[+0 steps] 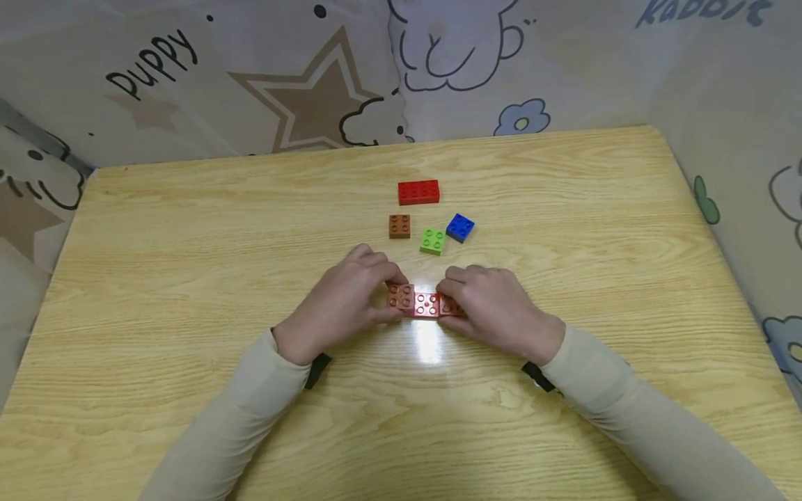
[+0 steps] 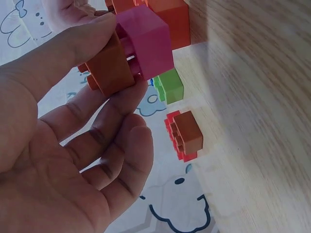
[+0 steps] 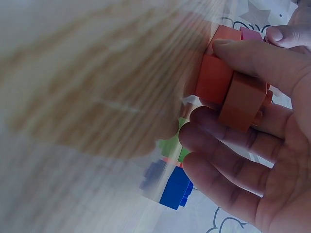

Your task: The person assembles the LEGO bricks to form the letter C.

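Observation:
My left hand [image 1: 344, 299] pinches a brown building brick [image 2: 111, 65] between thumb and fingers. That brick sits over a pink brick [image 2: 148, 41]; pink studs show in a narrow gap between them. Beside it a red brick [image 1: 427, 305] stands in the row, studs up. At the row's right end my right hand [image 1: 495, 306] grips a brown brick [image 3: 243, 101] on top of a red brick [image 3: 214, 77], with the thumb lying along the near side. In the head view the fingers cover part of the right-end brick.
Beyond the hands lie a lime green brick [image 1: 432, 241], a blue brick [image 1: 460, 227], another brown brick [image 1: 399, 226] and a long red brick [image 1: 418, 192]. The wooden table [image 1: 188, 229] meets a cloth with printed drawings [image 1: 451, 42] at its far edge.

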The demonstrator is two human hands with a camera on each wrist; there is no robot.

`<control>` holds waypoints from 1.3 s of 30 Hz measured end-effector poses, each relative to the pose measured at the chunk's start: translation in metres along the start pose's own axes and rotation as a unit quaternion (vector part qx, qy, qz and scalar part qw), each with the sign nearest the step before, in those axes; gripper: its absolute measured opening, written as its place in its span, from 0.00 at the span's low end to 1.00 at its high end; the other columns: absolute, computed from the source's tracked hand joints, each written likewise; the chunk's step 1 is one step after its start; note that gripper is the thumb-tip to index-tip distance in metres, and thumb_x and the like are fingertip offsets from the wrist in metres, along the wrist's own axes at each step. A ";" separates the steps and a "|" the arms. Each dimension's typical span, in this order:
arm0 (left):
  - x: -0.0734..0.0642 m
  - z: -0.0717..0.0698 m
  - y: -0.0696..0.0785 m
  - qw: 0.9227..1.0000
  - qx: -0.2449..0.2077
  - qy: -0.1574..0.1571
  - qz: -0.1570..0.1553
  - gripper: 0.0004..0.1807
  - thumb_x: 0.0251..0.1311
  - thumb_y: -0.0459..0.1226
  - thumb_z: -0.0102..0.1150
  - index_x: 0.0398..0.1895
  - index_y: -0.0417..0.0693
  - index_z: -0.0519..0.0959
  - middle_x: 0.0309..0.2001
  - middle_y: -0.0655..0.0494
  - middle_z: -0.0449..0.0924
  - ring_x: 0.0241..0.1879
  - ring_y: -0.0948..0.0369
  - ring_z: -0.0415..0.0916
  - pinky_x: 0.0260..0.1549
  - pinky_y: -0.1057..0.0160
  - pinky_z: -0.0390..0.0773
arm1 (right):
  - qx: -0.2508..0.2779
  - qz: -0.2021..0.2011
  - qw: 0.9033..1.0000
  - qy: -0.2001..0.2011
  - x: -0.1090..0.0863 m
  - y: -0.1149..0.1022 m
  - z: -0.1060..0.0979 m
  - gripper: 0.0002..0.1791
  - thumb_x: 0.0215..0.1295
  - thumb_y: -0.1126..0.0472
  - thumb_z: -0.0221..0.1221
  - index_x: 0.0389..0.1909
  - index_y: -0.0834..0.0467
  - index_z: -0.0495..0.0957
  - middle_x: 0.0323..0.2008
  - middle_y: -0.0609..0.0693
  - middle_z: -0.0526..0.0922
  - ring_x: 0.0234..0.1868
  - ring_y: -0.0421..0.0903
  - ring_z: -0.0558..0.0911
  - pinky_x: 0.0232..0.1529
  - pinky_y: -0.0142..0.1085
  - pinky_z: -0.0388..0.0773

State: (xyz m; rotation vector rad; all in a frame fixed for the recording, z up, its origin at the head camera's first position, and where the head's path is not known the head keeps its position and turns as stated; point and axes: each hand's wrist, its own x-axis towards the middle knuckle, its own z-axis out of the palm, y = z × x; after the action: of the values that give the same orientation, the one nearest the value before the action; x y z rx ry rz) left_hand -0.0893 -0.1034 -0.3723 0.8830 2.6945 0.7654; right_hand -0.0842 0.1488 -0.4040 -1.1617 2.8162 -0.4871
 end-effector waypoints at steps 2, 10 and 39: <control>0.000 0.000 0.001 1.000 0.003 0.000 -0.001 0.21 0.55 0.40 0.86 0.49 0.43 0.89 0.50 0.52 0.87 0.52 0.53 0.74 0.55 0.52 0.78 | 0.002 0.001 1.000 0.000 0.000 0.000 0.000 0.15 0.62 0.56 0.81 0.40 0.60 0.86 0.29 0.44 0.78 0.28 0.41 0.72 0.26 0.37 0.73; 0.003 0.002 0.002 1.000 0.007 -0.006 -0.005 0.21 0.56 0.38 0.86 0.51 0.42 0.89 0.50 0.51 0.87 0.53 0.52 0.74 0.56 0.52 0.78 | 0.004 0.007 1.000 0.001 0.001 -0.001 0.000 0.15 0.61 0.56 0.81 0.40 0.60 0.87 0.28 0.43 0.76 0.27 0.41 0.72 0.26 0.37 0.72; 0.005 0.001 0.004 0.999 0.037 -0.011 0.001 0.22 0.58 0.41 0.85 0.52 0.41 0.90 0.49 0.52 0.89 0.48 0.55 0.74 0.49 0.56 0.78 | 0.011 0.036 0.999 0.008 0.029 -0.022 0.004 0.26 0.62 0.44 0.80 0.46 0.61 0.88 0.44 0.53 0.90 0.51 0.56 0.87 0.61 0.58 0.74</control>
State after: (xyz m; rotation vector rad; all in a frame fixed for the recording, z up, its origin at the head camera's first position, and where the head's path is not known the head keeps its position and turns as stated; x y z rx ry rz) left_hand -0.0906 -0.0969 -0.3712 0.9058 2.7178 0.6573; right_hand -0.0894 0.1127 -0.3993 -1.0541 2.8458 -0.5237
